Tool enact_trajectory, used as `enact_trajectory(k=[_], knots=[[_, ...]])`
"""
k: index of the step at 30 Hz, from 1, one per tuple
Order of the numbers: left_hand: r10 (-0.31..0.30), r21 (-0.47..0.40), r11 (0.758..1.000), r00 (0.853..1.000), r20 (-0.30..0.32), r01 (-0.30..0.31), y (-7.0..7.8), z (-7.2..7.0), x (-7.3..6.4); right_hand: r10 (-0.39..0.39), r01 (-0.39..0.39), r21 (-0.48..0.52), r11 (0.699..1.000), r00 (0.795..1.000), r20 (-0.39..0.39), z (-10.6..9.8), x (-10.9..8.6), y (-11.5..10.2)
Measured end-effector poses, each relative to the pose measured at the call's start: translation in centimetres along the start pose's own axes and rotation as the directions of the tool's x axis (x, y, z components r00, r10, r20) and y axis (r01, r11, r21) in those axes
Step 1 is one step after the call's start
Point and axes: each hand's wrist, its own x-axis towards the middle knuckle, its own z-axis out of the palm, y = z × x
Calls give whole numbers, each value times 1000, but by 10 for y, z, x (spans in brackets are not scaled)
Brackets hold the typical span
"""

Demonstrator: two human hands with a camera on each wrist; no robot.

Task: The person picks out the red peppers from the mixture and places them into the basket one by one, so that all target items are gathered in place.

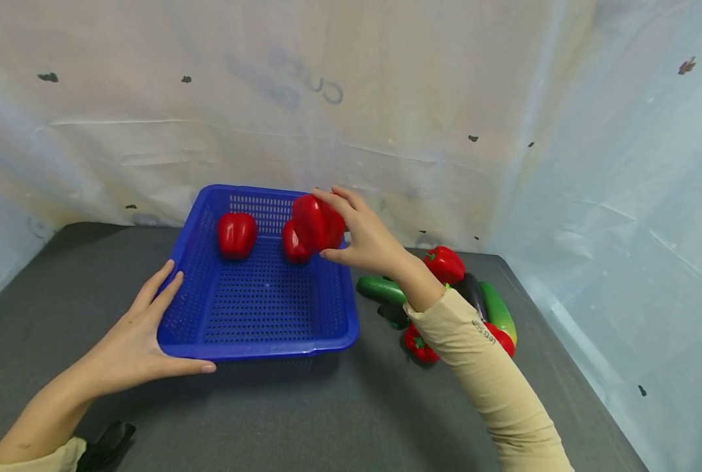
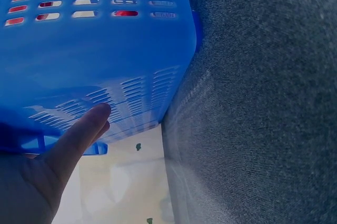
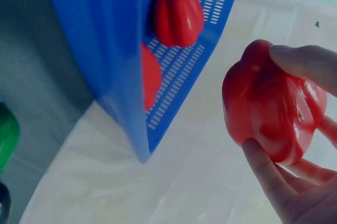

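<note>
A blue plastic basket (image 1: 256, 308) with slotted walls stands on the grey table. My left hand (image 1: 138, 334) holds its near left corner, thumb along the front side and fingers on the left wall; the left wrist view shows fingers against the outer wall (image 2: 79, 61). Above the basket's right side, my right hand (image 1: 365, 239) grips a red bell pepper (image 3: 274, 103) between thumb and fingers. Two more red bell peppers lie inside: one at the left (image 1: 236, 235), the other at the right (image 1: 293, 244), partly hidden behind the held one.
Right of the basket, partly behind my right forearm, lie several vegetables: a cucumber (image 1: 380, 289), red bell peppers (image 1: 445, 264), an eggplant (image 1: 471, 293) and a long green vegetable (image 1: 498, 314). Pale plastic sheeting (image 1: 386, 98) hangs behind the table and along its right side.
</note>
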Motion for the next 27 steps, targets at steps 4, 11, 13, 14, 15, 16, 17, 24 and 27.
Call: enact_trajectory(k=[4,11,13,14,15,16,17,24,27], knots=[[-1,-7,1000,1000,-1,1,0,0,0,4,-4,8,1000,1000,4,3,6,-5],[3,-10,1000,1000,-3,-3,0,0,0,3,-3,12,1000,1000,15,10,15,-12],[7,-12,1000,1000,-3,-7,0,0,0,7,-8,14,1000,1000,18,13,18,-13],[6,-13,1000,1000,-2,-7,1,0,0,8,-8,17,1000,1000,19,14,19,-14],[7,-13,1000,1000,-1,-7,1,0,0,8,-8,20,1000,1000,20,15,20,-15],[7,-13,1000,1000,-1,-7,1,0,0,9,-10,22,1000,1000,22,17,21,-15],[7,-14,1000,1000,-1,-7,1,0,0,10,-11,27,1000,1000,24,18,22,-16],[-4,-14,1000,1000,-3,4,2,0,-1,30,-33,60,998,999,38,31,32,-20],[-6,-12,1000,1000,-3,6,2,0,-1,36,-40,82,996,998,45,37,36,-21]])
